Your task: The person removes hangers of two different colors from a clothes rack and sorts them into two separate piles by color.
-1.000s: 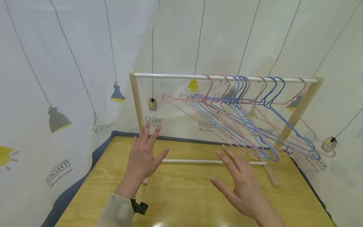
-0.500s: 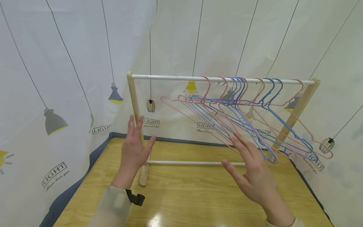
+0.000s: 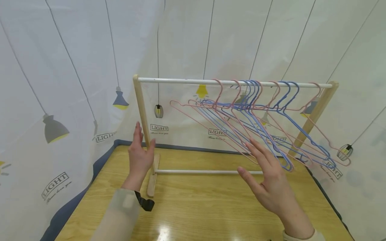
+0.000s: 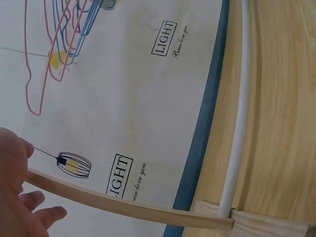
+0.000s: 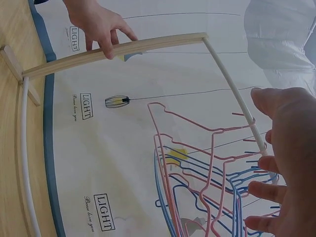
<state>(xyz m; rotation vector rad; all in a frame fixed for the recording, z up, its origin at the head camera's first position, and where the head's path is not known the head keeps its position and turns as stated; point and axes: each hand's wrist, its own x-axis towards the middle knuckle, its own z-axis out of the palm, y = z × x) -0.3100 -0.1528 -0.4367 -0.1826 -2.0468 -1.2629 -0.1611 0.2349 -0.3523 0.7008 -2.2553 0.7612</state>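
A small clothes rack (image 3: 193,81) with a white rail and wooden posts stands on the table. Several pink and blue wire hangers (image 3: 241,107) hang from its middle and right part. In the head view my left hand (image 3: 140,157) is at the rack's left post (image 3: 140,107), fingers extended on one side and thumb on the other. The left wrist view shows the post (image 4: 113,200) between thumb and fingers, not closed around it; contact is unclear. My right hand (image 3: 272,184) is held up with spread fingers before the hangers' lower right ends, holding nothing.
The wooden table (image 3: 196,214) lies under the rack, with a white lower bar (image 3: 199,172) joining the rack's feet. A pale cloth backdrop (image 3: 90,67) printed with lamps surrounds the table's back and sides. A black wrist strap (image 3: 146,202) sits on the left sleeve.
My left hand has moved left to the rack's left post, its thumb coming closer to the fingers. My right hand has moved right and slightly up. The hangers hang as before.
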